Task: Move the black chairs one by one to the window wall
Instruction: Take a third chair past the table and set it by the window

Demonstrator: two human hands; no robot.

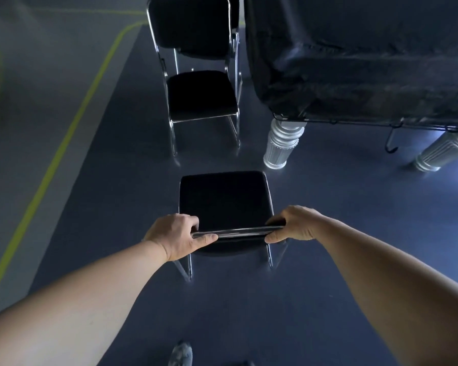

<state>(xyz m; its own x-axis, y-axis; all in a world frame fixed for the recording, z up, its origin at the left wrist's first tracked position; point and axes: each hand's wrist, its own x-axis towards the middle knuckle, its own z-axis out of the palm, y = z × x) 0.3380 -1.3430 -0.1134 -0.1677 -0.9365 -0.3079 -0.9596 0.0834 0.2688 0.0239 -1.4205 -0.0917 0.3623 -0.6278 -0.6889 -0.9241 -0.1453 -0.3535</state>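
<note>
Head view: the near chair (224, 199) is held by the top rail (238, 231) of its back. The left grip (177, 235) is clamped on the rail's left end and the right grip (292, 224) on its right end. Its seat is seen just beyond the grips; whether its legs touch the floor (328, 207) cannot be told. A second chair (201, 93) is set farther ahead, a black-draped bench (354, 62) ahead and right, a yellow line (72, 128) ahead and left
</note>
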